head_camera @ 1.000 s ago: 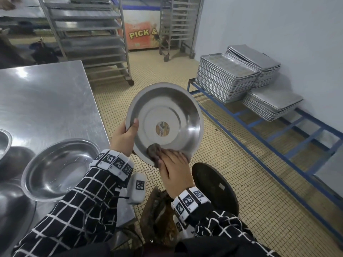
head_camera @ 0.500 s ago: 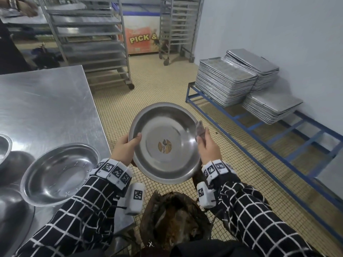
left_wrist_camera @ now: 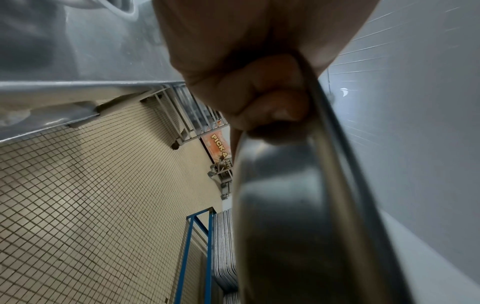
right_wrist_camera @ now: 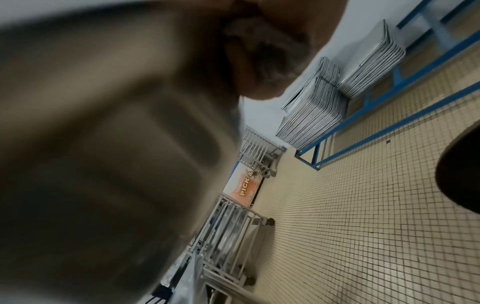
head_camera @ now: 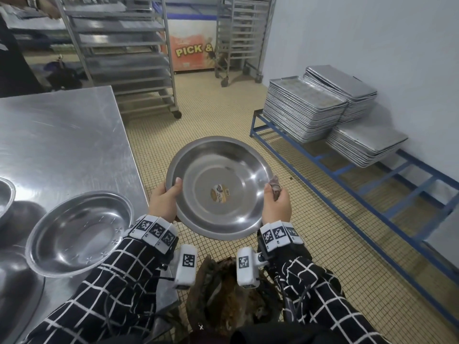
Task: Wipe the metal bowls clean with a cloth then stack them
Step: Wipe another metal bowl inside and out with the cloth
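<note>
Both hands held one metal bowl (head_camera: 218, 187) over the tiled floor (head_camera: 218, 120), between them and tipped a little toward the person. Left hand (head_camera: 165, 203) gripped the near-left rim, thumb hooked over the edge and fingers (left_wrist_camera: 262, 96) curled against the underside. Right hand (head_camera: 277, 203) was at the right rim, its fingers pinching a small grey-brown cloth (head_camera: 274, 186) against the edge; in the right wrist view the bowl was only a blur. A second earlier the right hand had pressed the cloth flat on the bowl's lower inner wall; it had since shifted to the rim, and the bowl had come down and levelled out. The held bowl contained nothing but a round sticker (head_camera: 219, 193) at its centre. To the left of the left hand, on the steel desk (head_camera: 62, 145), sat a second bowl (head_camera: 79, 234), holding nothing, and the edge of a third (head_camera: 6, 202) showed beyond it. Past the right hand, three stacks of metal trays (head_camera: 300, 108) rested on a blue rack (head_camera: 360, 192) by the wall. Two wheeled shelving racks (head_camera: 124, 53) stood ahead of the hands.
</note>
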The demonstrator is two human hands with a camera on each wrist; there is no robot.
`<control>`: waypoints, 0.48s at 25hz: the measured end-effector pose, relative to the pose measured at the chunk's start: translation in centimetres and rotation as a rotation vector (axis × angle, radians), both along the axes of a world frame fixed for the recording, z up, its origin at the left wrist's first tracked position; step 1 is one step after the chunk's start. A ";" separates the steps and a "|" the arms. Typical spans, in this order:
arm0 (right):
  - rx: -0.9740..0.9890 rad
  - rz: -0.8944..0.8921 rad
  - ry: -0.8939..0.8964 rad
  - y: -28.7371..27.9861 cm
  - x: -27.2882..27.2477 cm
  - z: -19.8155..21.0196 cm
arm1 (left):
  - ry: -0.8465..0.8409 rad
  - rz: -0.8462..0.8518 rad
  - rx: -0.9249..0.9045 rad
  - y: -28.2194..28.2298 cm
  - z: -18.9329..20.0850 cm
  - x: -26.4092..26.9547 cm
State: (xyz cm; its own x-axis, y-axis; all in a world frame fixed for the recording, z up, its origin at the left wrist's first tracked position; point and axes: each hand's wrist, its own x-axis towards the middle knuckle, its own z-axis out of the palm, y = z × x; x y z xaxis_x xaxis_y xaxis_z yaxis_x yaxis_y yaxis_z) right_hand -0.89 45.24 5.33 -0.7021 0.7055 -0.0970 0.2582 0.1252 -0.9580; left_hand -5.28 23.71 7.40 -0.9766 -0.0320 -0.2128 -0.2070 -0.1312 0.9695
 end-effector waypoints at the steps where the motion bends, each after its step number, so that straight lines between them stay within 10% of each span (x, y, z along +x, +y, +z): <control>1: -0.033 -0.030 0.013 -0.6 0.0 0.2 | 0.001 0.039 0.013 0.3 -0.3 0.0; 12: 0.011 0.255 -0.037 2.4 0.6 2.6 | -0.096 -0.336 0.205 -2.0 0.2 -0.5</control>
State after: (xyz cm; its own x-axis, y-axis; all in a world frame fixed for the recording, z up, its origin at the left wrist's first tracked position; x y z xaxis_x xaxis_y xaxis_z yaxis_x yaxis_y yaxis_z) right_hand -0.33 47.63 7.93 -0.8536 0.5071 -0.1191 0.2516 0.2012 -0.9467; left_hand -5.78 21.70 7.58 -0.9010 0.3379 -0.2720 -0.3593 -0.2301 0.9044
